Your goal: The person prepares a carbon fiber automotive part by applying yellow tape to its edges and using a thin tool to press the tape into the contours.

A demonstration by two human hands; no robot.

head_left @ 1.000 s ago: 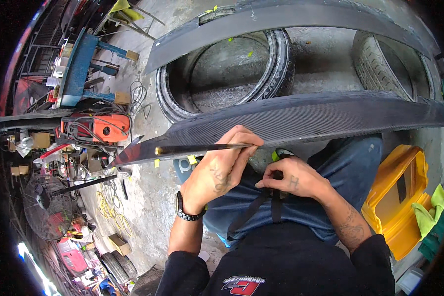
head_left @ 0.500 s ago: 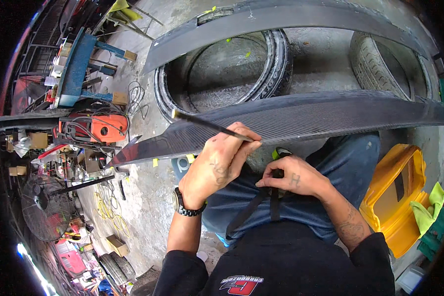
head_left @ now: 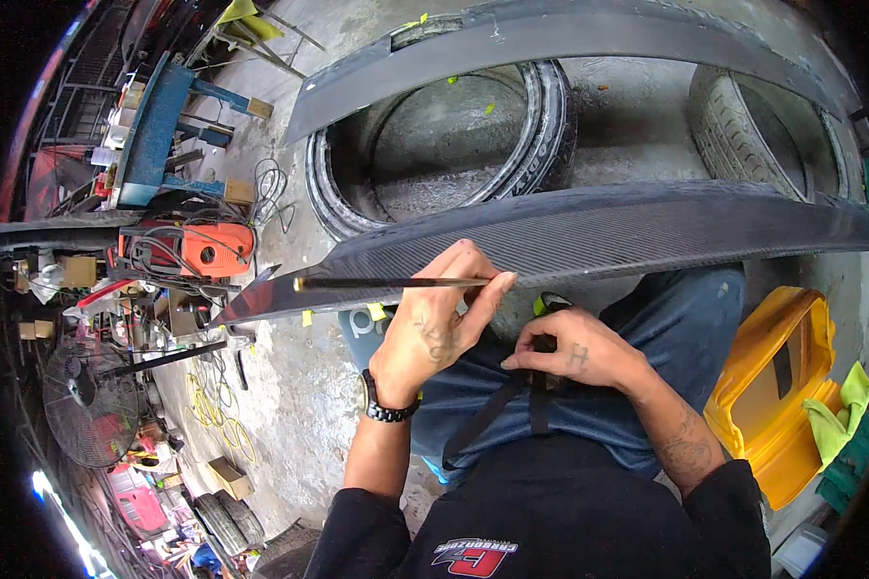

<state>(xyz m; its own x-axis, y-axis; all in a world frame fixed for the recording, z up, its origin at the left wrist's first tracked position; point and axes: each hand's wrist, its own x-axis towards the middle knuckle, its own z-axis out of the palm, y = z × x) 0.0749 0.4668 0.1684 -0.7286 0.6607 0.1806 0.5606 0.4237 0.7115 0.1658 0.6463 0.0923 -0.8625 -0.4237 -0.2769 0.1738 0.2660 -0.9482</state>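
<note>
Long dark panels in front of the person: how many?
2: the near panel, at the left hand, and the far panel beyond it, farther from the person. Others may be hidden.

Black corners, strong edge distortion

A slim, straight dark stick (head_left: 362,284) is held crosswise in the left hand (head_left: 441,318), its thinner end pinched between thumb and fingers, its blunt, yellowish end pointed toward nine o'clock. Beyond it, a long black panel (head_left: 647,230) is stretched from about nine o'clock to just above three, its upper edge curved toward twelve. The panel is patterned with fine ribbed weave and narrowed toward nine o'clock. Whether the two are touching cannot be told.
</note>
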